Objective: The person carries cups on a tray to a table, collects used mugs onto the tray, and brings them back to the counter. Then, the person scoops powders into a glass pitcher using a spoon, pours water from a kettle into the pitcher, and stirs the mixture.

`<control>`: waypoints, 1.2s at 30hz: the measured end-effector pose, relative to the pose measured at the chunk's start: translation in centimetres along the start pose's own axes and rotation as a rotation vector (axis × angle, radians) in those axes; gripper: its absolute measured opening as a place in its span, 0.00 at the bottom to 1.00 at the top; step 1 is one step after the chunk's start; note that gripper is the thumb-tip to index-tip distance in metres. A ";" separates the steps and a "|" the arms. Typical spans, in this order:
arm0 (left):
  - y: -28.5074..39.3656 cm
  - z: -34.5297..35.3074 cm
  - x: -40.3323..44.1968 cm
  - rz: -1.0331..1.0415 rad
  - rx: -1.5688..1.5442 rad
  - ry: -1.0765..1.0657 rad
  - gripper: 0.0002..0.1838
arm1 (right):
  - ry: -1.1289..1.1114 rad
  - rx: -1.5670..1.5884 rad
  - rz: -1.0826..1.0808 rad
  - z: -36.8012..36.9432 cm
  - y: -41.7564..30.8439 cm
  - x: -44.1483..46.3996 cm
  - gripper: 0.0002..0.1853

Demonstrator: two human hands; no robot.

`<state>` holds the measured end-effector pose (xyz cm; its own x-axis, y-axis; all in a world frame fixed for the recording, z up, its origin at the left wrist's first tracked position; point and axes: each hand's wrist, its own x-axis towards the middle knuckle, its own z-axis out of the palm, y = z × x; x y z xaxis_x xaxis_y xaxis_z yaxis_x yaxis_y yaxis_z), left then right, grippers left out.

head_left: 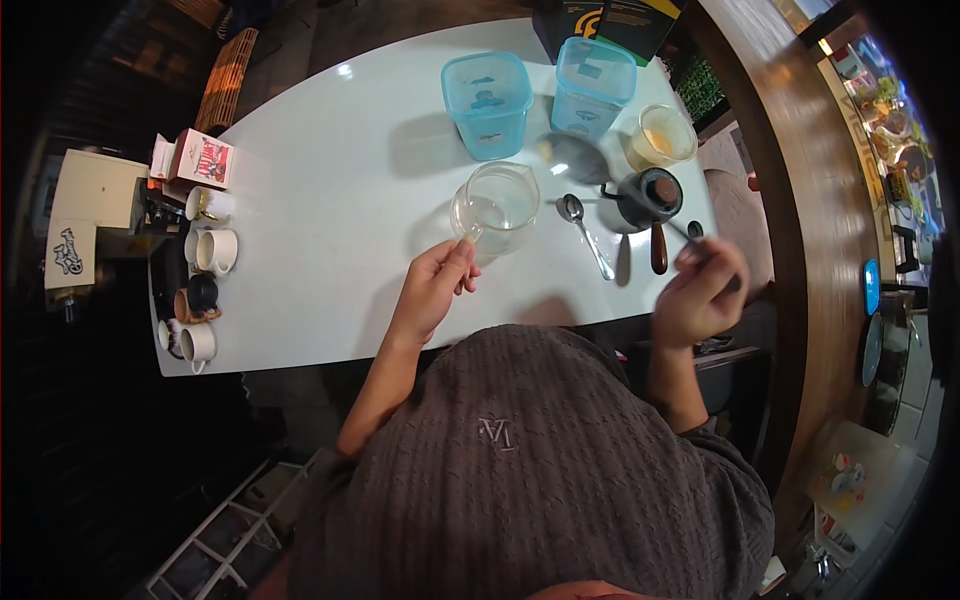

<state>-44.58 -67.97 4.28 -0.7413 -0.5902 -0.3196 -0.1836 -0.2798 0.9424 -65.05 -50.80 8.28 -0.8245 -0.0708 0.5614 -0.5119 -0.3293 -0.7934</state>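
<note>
My left hand (437,288) pinches the handle of a clear glass pitcher (500,205), which has a spout at its upper right. My right hand (703,288) is closed on the dark handle of a large spoon or ladle; its blurred round head (575,160) hovers between the pitcher and a yellowish-stained clear cup (662,138). Beneath that handle stands a small dark pot (648,198) with a brown knob and wooden handle. A metal spoon (588,236) lies on the white table (310,230), right of the pitcher.
Two blue translucent containers (488,108) (593,88) stand at the back, before a dark box (635,28). Several cups (216,251) and a red-and-white box (204,158) line the left edge. A wooden ledge (800,200) runs along the right.
</note>
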 end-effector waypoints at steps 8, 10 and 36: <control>-0.8 -0.4 -1.2 0.058 0.009 0.016 0.19 | -0.128 -0.057 -0.441 -0.9 1.2 0.5 0.11; -1.2 -0.8 -1.8 0.064 0.030 0.024 0.19 | 0.102 -0.304 -0.387 -1.1 1.7 3.0 0.13; -3.4 -3.0 -3.6 -0.007 -0.110 0.153 0.20 | 0.156 -0.740 -0.102 -0.5 6.9 9.0 0.12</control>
<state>-39.36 -67.14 1.91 -0.6315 -0.6943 -0.3450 -0.1098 -0.3605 0.9263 -76.18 -53.21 7.73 -0.7610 0.0783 0.6440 -0.5699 0.3939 -0.7212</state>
